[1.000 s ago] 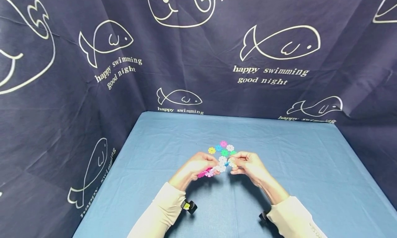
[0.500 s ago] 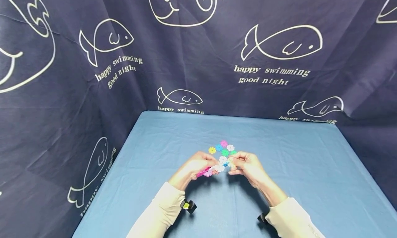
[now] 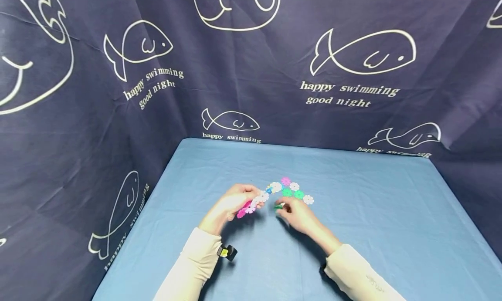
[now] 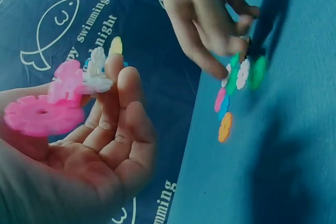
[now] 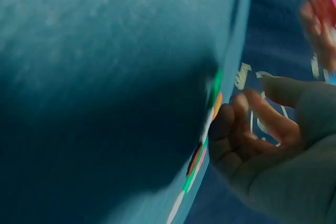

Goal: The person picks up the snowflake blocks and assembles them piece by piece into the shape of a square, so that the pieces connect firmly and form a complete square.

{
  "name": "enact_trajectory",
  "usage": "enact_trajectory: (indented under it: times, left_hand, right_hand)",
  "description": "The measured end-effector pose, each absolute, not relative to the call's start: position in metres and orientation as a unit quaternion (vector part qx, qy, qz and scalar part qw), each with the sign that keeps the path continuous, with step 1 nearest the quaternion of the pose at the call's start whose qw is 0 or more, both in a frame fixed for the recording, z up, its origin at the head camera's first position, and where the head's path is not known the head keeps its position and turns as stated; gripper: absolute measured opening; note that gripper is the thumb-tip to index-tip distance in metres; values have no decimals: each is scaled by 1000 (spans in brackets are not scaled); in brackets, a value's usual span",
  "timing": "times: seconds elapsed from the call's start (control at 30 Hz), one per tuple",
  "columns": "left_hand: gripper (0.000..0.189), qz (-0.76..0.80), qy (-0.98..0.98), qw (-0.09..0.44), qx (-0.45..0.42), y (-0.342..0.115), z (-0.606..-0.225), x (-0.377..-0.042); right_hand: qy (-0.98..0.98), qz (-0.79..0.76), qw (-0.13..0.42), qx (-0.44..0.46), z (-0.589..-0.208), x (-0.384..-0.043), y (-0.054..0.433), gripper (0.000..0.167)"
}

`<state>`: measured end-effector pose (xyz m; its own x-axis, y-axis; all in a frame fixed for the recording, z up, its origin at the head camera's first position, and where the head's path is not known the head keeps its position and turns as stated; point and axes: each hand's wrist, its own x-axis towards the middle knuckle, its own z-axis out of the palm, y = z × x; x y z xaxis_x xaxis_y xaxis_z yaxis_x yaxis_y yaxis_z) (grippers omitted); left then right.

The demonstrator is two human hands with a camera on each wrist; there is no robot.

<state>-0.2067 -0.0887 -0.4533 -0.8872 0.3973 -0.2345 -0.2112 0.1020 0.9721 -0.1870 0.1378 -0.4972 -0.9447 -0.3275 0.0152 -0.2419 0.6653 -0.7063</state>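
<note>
My left hand (image 3: 237, 201) pinches a chain of joined plastic snowflake discs, raised in front of me. Pink discs (image 4: 44, 116) hang at its near end. White discs (image 4: 97, 80) follow at the fingertips, then a bit of blue and a yellow disc (image 4: 116, 45) at the far end. My right hand (image 3: 298, 214) is low over the table, thumb and fingers apart, with a green disc (image 3: 278, 207) right at its fingertips. In the right wrist view the fingers (image 5: 231, 124) bend beside a row of loose discs, and nothing shows between them and the thumb.
Loose discs lie on the blue cloth (image 3: 372, 205) beyond my right hand: a pink disc (image 3: 285, 180), white ones such as the white disc (image 3: 308, 199), and green ones. A dark fish-print curtain (image 3: 274, 74) stands behind the table and along its sides.
My right hand has let go of the chain's yellow end and moved down to a green disc. The left hand has shifted left with the chain, whose far end now points up and right.
</note>
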Motion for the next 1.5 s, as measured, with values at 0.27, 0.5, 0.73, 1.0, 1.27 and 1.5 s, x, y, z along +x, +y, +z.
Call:
enact_trajectory:
  times: [0.27,0.5,0.73,1.0,1.27,1.5]
  left_hand:
    - [15,688,680,240,83,-78,-456,-202]
    - [6,701,659,255,92,-75,-461,-201]
    - [4,707,647,268,96,-69,-460,-197]
    - [25,699,649,281,105,-60,-456,-194]
    - [41,697,656,275,87,-55,-457,-194]
    - [27,706,665,243,31,-48,-459,-194]
  right_hand:
    - [948,-243,-37,-204,-510,-180,130,27]
    - [866,-484,81,-91,-491,-188,143,18]
    - [658,-753,11,-16,-463,-188,159,27]
    - [666,-743,-11,-64,-459,-179,157,25]
    - [661,-746,-14,-80,-464,-179,154,22]
    - [671,-736,-5,-91,-465,-177,152,21]
